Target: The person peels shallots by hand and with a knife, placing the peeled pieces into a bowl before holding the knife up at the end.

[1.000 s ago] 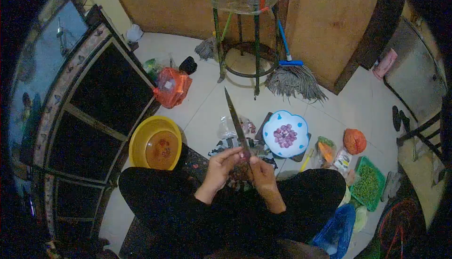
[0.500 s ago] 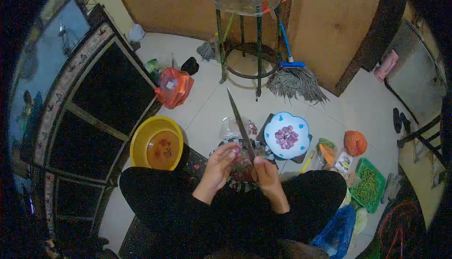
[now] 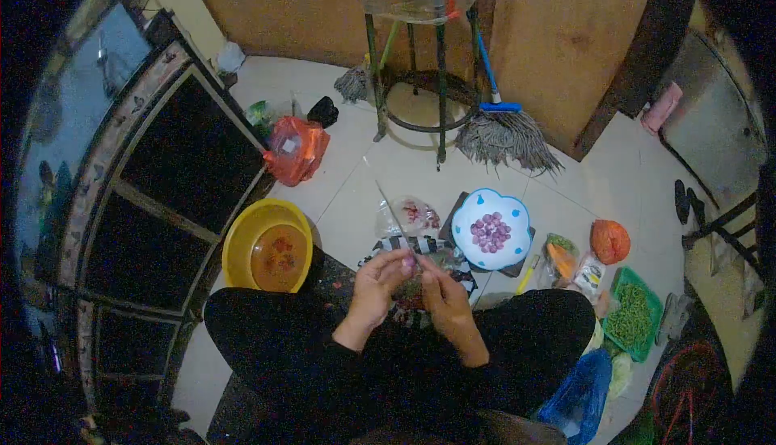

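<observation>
At the far left stands a dark-panelled cabinet [image 3: 149, 194] with a patterned edge. Right of it, on the tiled floor [image 3: 343, 174], sits a yellow basin [image 3: 230, 243] holding brownish water with reddish bits in it, and beyond the basin lies a red plastic bag [image 3: 297, 152]. Next comes the left hand [image 3: 372, 295], its fingers pinched around a small pinkish-purple piece [image 3: 408, 264] in front of the person's lap. The knife [image 3: 393, 215] points forward, away from the body (seen nearly edge-on, so its blade shows as a thin line), and its near end is by the piece; whether they touch, I cannot tell. Beyond the hands lies a clear bag [image 3: 419, 214] with reddish scraps. The right hand [image 3: 449, 303] has its fingers closed on the knife's near end. Farther right, a white-and-blue scalloped dish [image 3: 466, 243] holds a cluster of similar purple pieces. Past it are a yellow-handled item [image 3: 528, 274], an orange bundle [image 3: 609, 241] and a green tray [image 3: 649, 316] of small green pieces.
</observation>
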A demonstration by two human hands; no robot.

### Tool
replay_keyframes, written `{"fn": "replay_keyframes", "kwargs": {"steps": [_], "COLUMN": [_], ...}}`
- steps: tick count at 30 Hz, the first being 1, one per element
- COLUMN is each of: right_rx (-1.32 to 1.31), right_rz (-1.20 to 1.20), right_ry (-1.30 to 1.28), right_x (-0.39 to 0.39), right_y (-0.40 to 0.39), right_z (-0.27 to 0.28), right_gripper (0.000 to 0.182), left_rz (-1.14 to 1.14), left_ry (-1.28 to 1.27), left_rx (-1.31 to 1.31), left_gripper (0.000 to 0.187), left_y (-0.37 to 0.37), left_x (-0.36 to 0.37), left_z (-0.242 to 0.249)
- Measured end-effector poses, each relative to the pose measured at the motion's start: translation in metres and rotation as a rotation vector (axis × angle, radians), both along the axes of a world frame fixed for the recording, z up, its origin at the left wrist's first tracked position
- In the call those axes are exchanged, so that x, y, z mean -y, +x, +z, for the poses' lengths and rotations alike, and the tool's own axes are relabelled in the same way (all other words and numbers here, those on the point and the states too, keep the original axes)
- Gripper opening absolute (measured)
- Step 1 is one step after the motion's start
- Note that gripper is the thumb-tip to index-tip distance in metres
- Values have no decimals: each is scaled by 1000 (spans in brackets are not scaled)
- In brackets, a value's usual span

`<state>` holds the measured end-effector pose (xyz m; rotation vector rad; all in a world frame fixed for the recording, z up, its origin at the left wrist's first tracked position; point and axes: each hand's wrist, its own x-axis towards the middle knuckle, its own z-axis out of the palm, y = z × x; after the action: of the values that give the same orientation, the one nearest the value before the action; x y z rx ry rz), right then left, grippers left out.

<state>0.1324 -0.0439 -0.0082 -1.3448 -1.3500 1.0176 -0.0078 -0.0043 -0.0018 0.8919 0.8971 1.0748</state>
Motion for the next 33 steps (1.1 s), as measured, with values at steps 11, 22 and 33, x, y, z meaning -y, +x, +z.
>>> {"fn": "replay_keyframes", "kwargs": {"steps": [11, 22, 33], "right_rx": [-807, -1346, -1327], "right_rz": [-393, -538, -634], "right_ry": [-389, -396, -300], "right_x": [-5, -27, -50], "right_y": [40, 73, 87], "right_z": [12, 11, 6], "right_gripper": [54, 39, 51], "left_rz": [-128, -185, -581], "left_ry": [64, 121, 639], "left_rx": [29, -1083, -1538], "left_gripper": [30, 20, 24], "left_y": [103, 58, 65], "left_x": [-49, -183, -264], "left_z": [-118, -169, -328]}}
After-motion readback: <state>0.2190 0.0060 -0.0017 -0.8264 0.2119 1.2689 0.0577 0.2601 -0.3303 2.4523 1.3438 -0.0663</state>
